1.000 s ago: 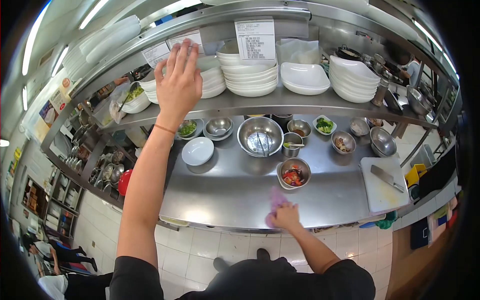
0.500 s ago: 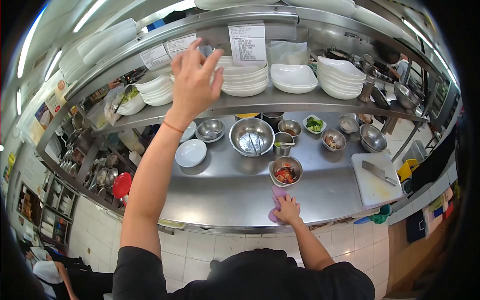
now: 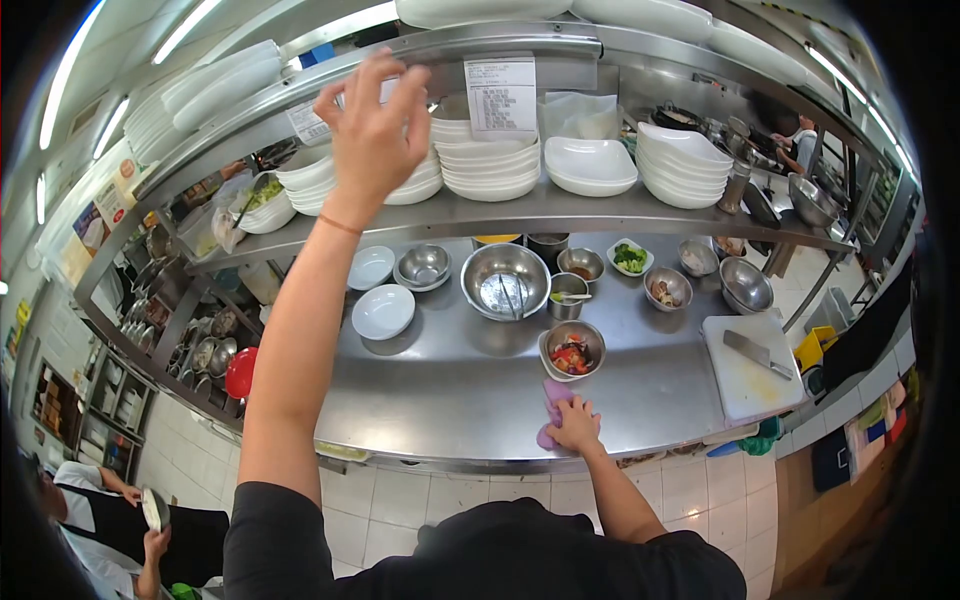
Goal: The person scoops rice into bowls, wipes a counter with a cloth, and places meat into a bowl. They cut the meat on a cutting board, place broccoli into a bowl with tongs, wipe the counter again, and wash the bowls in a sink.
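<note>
My left hand [image 3: 375, 130] is raised at the upper shelf rail, fingers apart and bent, in front of a printed slip [image 3: 388, 92] that it largely covers. Nothing is visibly held there. Beside it hang another slip [image 3: 305, 123] and a longer printed ticket [image 3: 502, 97]. Down on the steel counter [image 3: 430, 400], the fingers of my right hand [image 3: 575, 425] are closed on a bunched purple cloth [image 3: 555, 392]. Just beyond the cloth, a metal bowl [image 3: 590, 340] of red and dark chopped food sits on a white dish.
A large metal bowl [image 3: 480, 270] with tongs stands mid-counter. White plates [image 3: 383, 312] are left of it. On the right lies a knife [image 3: 755, 352] on a white cutting board [image 3: 735, 400]. Stacked dishes [image 3: 685, 170] line the shelf. A co-worker [image 3: 90, 500] holds a bowl at lower left.
My left hand has shifted slightly up and left along the rail, its fingers more bent. My right hand stays on the cloth. The co-worker at lower left now shows a bowl in hand.
</note>
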